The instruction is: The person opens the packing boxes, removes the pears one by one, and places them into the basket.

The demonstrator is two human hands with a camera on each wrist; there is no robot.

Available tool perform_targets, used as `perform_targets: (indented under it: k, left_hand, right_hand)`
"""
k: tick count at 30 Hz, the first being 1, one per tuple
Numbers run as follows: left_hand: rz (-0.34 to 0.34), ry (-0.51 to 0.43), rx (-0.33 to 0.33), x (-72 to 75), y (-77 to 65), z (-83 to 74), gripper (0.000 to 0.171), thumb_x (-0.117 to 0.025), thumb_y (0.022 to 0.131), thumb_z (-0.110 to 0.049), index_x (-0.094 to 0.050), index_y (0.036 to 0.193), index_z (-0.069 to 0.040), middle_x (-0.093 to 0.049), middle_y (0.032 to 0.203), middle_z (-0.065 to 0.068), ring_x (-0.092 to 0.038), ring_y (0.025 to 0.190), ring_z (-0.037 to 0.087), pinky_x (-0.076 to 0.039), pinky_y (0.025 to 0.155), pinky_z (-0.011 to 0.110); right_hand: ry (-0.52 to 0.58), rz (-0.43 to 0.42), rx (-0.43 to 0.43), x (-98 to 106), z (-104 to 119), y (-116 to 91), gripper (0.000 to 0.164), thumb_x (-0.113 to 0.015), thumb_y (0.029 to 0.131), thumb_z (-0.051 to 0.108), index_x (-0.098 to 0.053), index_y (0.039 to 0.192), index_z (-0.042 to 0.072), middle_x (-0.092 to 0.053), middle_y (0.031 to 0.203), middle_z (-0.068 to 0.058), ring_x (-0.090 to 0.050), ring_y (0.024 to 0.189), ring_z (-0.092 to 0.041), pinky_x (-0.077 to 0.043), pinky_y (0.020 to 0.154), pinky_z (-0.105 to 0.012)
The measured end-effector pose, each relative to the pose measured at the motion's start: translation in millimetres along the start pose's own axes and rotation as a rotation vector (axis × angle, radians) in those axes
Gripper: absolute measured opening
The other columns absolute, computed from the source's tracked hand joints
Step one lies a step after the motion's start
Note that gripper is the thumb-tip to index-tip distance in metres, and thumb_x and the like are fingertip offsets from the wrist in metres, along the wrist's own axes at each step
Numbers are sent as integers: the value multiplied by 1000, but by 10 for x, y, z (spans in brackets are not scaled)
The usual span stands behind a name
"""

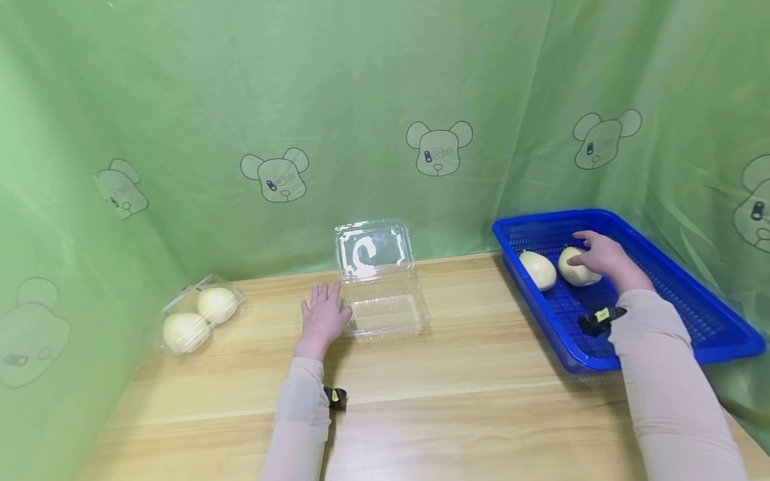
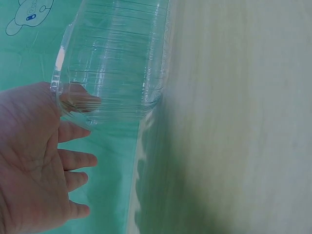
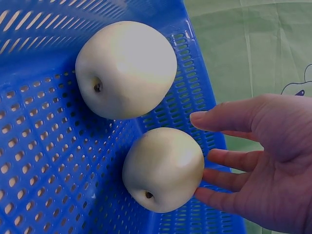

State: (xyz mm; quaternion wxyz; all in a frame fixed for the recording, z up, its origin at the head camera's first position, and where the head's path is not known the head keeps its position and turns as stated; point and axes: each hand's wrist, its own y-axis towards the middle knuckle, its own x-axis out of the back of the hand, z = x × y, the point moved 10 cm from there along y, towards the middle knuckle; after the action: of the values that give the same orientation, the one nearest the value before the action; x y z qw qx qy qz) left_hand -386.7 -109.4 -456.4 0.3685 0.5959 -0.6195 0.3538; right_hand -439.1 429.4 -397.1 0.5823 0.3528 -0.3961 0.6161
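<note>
A clear plastic clamshell box (image 1: 388, 310) stands on the table with its lid (image 1: 374, 248) raised toward the curtain. My left hand (image 1: 323, 317) is at its left side, fingers spread, the thumb overlapping the box's near edge in the left wrist view. Two pale yellow pears sit in a blue plastic basket (image 1: 571, 357) on the right. Over the right-hand pear (image 1: 574, 270) reaches my right hand (image 1: 606, 259), its fingers extended and apart. In the right wrist view some fingertips meet that pear's edge; firm contact is unclear. The other pear (image 1: 537, 270) lies beside it.
At the far left, a closed clear box (image 1: 207, 324) holds two more pears (image 1: 186, 332). A green curtain (image 1: 361, 100) with printed bear heads surrounds the wooden table (image 1: 433, 414) at the back and sides. The basket's raised rim borders my right forearm.
</note>
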Motion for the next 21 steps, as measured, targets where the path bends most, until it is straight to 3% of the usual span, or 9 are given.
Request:
perform_targets:
  k: [14, 21]
  left_hand:
    - [4, -20, -3, -13, 1, -4, 66, -51, 97, -33, -25, 155, -16, -17, 162, 18, -3, 153, 37, -2, 120, 65]
    - [3, -12, -6, -18, -4, -4, 66, -51, 97, -33, -24, 155, -16, -18, 162, 18, -5, 152, 37, -3, 121, 64]
  right_hand:
    - [49, -28, -11, 68, 9, -17, 73, -59, 92, 23, -24, 144, -13, -33, 137, -46, -34, 124, -61, -32, 103, -69]
    - [62, -22, -23, 86, 13, -34, 77, -53, 97, 35, -19, 148, -12, -31, 138, -46, -32, 125, -61, -32, 104, -69]
